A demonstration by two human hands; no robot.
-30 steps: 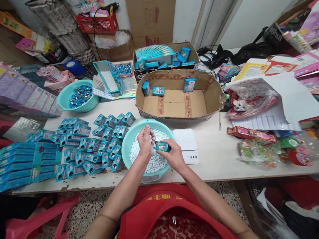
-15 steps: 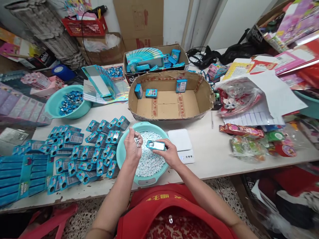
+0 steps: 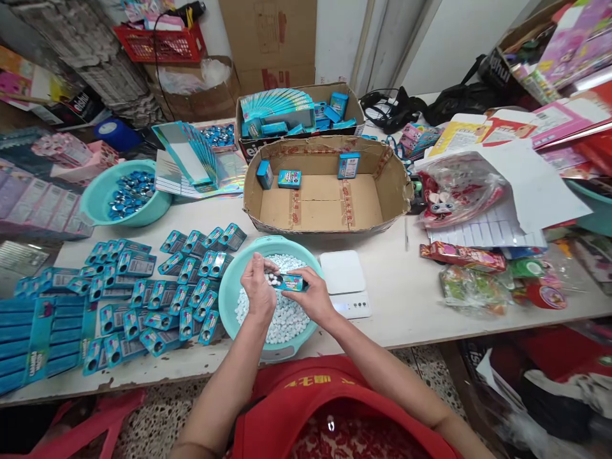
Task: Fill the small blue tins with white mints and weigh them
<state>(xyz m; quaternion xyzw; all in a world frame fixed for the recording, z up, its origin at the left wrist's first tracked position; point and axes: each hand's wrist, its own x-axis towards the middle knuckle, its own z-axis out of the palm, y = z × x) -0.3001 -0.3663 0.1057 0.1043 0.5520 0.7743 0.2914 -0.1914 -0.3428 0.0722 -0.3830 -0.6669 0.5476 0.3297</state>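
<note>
My right hand (image 3: 313,295) grips a small blue candy box (image 3: 292,282), tipped on its side above a turquoise basin (image 3: 233,280). Cupped against the box's left end, my left hand (image 3: 259,285) holds several small white candies (image 3: 274,279). Loose white candies (image 3: 287,322) fill much of the basin beneath both hands. Left of the basin stand many blue boxes (image 3: 189,266), their round-holed ends facing up. A white scale (image 3: 342,273) sits just right of the basin.
Behind the basin is a cardboard box (image 3: 325,217) with a few blue boxes inside. Another turquoise bowl (image 3: 90,201) with shiny blue pieces stands at the left. Packets (image 3: 471,287) and papers (image 3: 540,185) lie at the right.
The candy box has moved left and tilted, so its printed side now shows. My left hand has come to meet the box's end with the candies.
</note>
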